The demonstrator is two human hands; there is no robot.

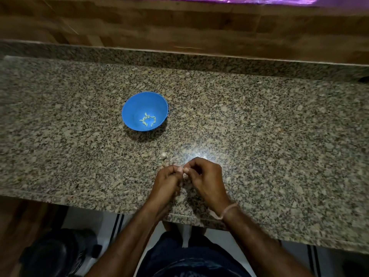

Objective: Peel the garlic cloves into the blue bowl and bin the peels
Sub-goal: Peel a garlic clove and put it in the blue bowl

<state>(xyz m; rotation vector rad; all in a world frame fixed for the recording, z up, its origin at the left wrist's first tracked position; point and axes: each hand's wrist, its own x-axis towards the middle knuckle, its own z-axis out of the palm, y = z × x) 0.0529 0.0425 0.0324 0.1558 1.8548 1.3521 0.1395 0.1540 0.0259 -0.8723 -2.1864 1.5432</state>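
At the near edge of a speckled granite counter (259, 126), the person's two hands meet fingertip to fingertip just above the stone. The left hand (166, 180) is curled, with its thumb and forefinger pinching a small pale piece. The right hand (206, 177) pinches the same piece from the other side, its fingers bent inward. That piece, the held clove (181, 169), is mostly hidden by the fingertips and looks like garlic, though the view is too soft to show whether its skin is on or off. Both grips are narrow and tight on it.

A loose clove (163, 155) lies on the counter just beyond the hands, slightly to their left, touching neither hand. Farther back and to the left stands the blue bowl (137, 104), upright and well apart from the hands. A small cluster of peeled cloves (147, 119), pale yellow-green, lies at its bottom toward the near right side.

A pale cord bracelet (227, 210) circles the right wrist, which rests over the counter's front edge. Behind the counter a low granite ledge runs the full width, and above it rises a wood-grain wall panel (179, 27). A shiny purple strip (219, 0) shows at the very top. Below the counter edge, dark clothing (191, 256) shows between the forearms. At the lower left, a dark rounded container (56, 254) sits on the pale floor (83, 218).
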